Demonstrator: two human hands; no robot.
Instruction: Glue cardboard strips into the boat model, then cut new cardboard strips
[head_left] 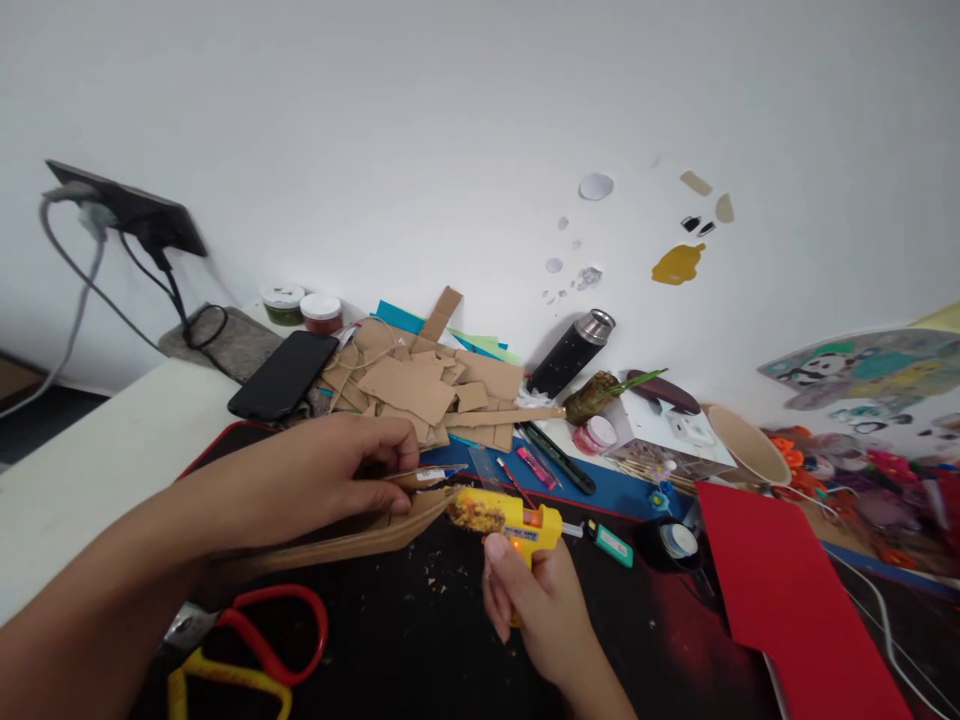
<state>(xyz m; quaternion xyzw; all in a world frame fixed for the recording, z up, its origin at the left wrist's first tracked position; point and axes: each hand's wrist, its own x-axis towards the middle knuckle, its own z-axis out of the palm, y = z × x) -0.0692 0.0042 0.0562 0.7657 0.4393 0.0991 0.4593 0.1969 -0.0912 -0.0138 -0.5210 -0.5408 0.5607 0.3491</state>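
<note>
1. In the head view, a yellow hot glue gun (508,516) is gripped by the right hand (541,600), with the fingers closed around its handle and a finger near the trigger. A small orange light is seen on its body, so it is judged to be switched on.
2. The nozzle of the gun is brought to the edge of a long cardboard strip (352,540), which lies on the black mat (420,640) in front of the person.
3. The left hand (330,480) is closed over the upper end of this strip, and a thin metal tool, probably tweezers (424,473), is pinched between its fingers just above the nozzle.
4. The gluing is judged to be in progress: no finished joint can be seen, because the contact point is hidden by the gun and the fingers.
5. A pile of cut cardboard pieces (427,390) is left behind the hands, so more parts appear to be waiting.
6. Red and yellow scissors (247,650) are lying near the left forearm, and a red paper sheet (780,590) is placed at the right.
</note>
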